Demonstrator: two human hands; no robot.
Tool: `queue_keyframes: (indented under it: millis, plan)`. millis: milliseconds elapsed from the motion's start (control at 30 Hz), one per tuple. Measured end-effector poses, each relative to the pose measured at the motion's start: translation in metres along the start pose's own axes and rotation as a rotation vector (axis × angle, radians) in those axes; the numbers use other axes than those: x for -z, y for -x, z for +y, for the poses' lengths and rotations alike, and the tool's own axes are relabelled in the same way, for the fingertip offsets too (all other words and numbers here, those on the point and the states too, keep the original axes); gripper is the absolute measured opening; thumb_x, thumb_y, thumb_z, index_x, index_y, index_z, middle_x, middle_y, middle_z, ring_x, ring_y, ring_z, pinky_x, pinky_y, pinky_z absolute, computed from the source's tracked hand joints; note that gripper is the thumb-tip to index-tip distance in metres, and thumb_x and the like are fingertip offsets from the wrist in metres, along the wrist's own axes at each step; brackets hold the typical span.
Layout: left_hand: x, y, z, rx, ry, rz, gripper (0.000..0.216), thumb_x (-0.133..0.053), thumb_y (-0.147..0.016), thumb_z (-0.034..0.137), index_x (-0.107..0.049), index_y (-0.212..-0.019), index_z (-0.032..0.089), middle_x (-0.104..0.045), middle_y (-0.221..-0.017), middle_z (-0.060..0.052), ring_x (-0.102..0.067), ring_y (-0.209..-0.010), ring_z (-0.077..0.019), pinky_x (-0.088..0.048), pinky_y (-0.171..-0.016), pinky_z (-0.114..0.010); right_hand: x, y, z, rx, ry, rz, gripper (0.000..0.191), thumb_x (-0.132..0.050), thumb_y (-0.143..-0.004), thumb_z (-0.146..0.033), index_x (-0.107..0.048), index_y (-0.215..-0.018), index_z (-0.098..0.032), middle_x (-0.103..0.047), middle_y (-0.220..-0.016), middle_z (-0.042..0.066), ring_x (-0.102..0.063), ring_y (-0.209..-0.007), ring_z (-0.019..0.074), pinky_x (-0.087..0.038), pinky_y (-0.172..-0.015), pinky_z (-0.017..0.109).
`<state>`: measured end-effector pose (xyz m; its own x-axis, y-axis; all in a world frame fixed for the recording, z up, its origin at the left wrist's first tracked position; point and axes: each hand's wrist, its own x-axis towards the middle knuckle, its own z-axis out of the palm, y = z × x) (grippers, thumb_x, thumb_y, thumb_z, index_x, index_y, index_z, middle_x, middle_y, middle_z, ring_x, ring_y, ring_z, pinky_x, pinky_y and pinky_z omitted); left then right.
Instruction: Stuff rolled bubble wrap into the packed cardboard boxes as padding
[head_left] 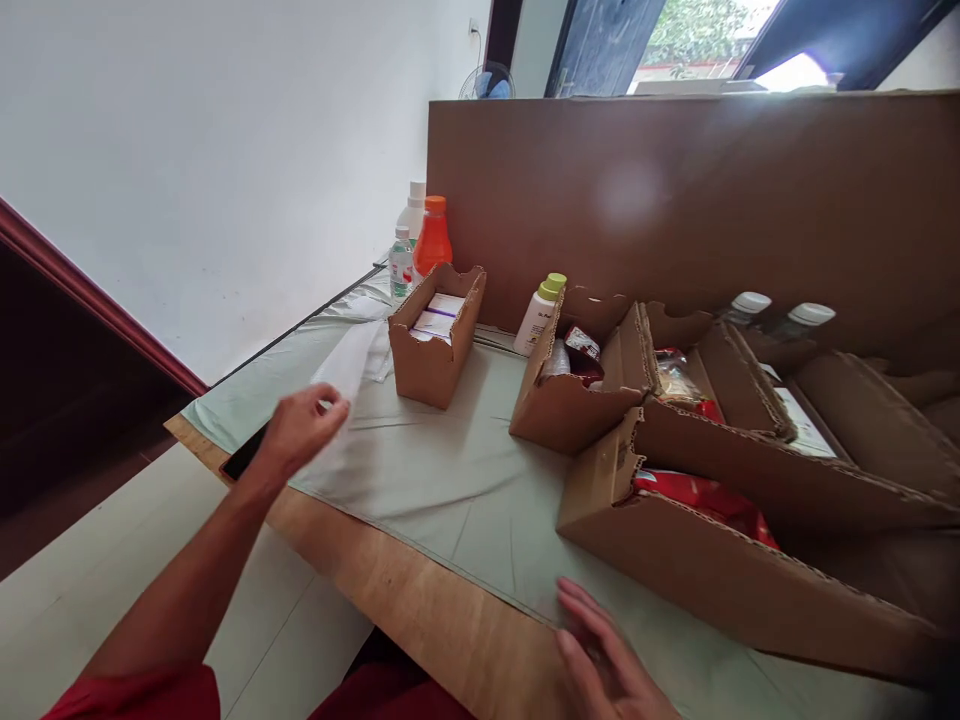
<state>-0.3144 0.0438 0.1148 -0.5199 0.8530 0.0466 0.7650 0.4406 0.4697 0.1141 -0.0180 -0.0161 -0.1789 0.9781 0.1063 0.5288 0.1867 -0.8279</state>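
Note:
My left hand (306, 428) is closed in a pinch on a thin white sheet (349, 360), which trails back over the table cover. Whether the sheet is plastic or paper I cannot tell. More crumpled white material (380, 358) lies beside it, next to a small cardboard box (421, 370) of white packets (439, 318). Low in the view, my right hand (611, 660) is slightly blurred and holds nothing, its fingers apart. It is near the front of a long cardboard box (675, 560) with a red packet (712, 500) inside.
Behind the small box stand an orange bottle (433, 240), a clear bottle (401, 268) and a white bottle (412, 210). A green-capped bottle (538, 318) is mid-table. Several cardboard boxes (570, 420) fill the right side before a tall cardboard panel (675, 190). A dark phone-like object (244, 455) lies at the left edge.

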Motion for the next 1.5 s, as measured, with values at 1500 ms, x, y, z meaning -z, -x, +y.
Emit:
queue_keyframes:
  millis: [1500]
  plan:
    - [-0.16, 0.109, 0.101, -0.666, -0.192, -0.371, 0.02, -0.049, -0.09, 0.019, -0.069, -0.089, 0.019, -0.071, -0.095, -0.013, -0.064, -0.098, -0.032, -0.046, -0.088, -0.041, 0.115, 0.055, 0.068, -0.294, 0.606, 0.491, 0.043, -0.051, -0.087, -0.041, -0.071, -0.118, -0.017, -0.074, -0.091, 0.012, -0.065, -0.091, 0.0325, -0.049, -0.089, 0.051]
